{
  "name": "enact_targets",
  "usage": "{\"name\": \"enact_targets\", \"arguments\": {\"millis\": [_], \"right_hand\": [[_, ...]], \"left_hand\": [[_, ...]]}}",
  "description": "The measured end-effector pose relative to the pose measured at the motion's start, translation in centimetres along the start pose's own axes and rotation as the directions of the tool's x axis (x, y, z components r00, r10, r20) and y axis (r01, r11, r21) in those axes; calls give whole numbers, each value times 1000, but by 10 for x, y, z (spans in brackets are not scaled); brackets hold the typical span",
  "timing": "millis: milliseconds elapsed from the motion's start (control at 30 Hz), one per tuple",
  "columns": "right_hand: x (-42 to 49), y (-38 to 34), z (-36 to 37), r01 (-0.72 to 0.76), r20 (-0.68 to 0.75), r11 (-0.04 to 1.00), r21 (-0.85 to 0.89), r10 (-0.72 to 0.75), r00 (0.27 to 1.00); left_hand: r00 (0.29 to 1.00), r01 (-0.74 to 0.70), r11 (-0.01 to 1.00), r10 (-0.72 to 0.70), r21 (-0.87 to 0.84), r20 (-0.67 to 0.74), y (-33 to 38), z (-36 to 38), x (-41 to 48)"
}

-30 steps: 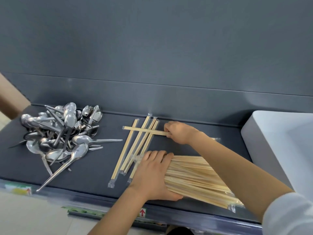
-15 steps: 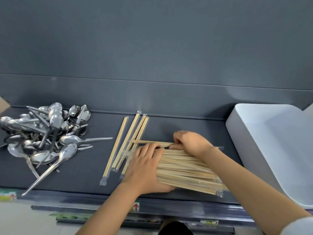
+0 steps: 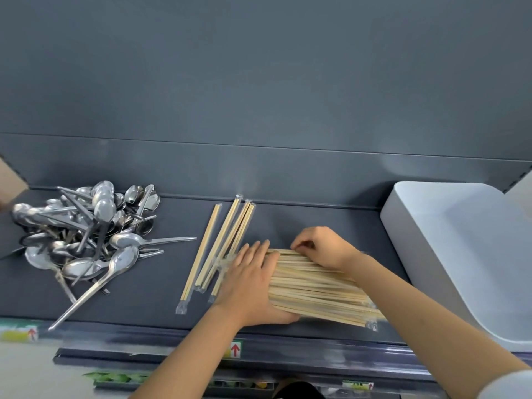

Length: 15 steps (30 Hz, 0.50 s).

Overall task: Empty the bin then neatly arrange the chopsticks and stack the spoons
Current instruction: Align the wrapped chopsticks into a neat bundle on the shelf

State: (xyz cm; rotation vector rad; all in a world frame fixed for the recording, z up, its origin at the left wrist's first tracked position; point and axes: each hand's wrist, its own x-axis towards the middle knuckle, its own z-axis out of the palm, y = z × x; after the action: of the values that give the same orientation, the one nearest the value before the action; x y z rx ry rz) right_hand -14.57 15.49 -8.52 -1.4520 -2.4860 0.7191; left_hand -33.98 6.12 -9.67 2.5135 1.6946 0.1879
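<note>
Your left hand [image 3: 247,280] lies flat, fingers straight, squaring the chopsticks [image 3: 313,286] at their 9 o'clock end, while your right hand [image 3: 322,249] pinches the 12 o'clock edge to align them.

- Wrapped chopstick stack [image 3: 316,286]: lies under both sets of fingers.
- Left hand [image 3: 247,279]: fingers straight, flat on the stack's left end.
- Right hand [image 3: 319,249]: fingers curled over the far edge.
- Loose chopsticks [image 3: 227,240]: just left of the left fingertips.
- Spoon heap [image 3: 83,234]: well left of them.
- White bin [image 3: 466,254]: right of the right fingers.
</note>
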Motion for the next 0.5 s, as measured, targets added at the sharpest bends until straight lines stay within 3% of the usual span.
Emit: {"name": "enact_targets", "arguments": {"millis": [133,267,400,500], "right_hand": [[12,-12,7,-77,-46,990,122,83,995],[23,-21,5,-157,-3,988,9,157,988],[44,-40,4,-33,-94,997,-75,26,995],[69,-61,8,132,116,955,-267,-104,988]], "left_hand": [[1000,-9,1000,9,-3,-16,0,-1,1],[1000,9,1000,-10,-15,-21,1,-1,2],[999,28,999,-29,-16,-29,1,2,1],[999,36,999,-36,9,-22,1,3,1]]}}
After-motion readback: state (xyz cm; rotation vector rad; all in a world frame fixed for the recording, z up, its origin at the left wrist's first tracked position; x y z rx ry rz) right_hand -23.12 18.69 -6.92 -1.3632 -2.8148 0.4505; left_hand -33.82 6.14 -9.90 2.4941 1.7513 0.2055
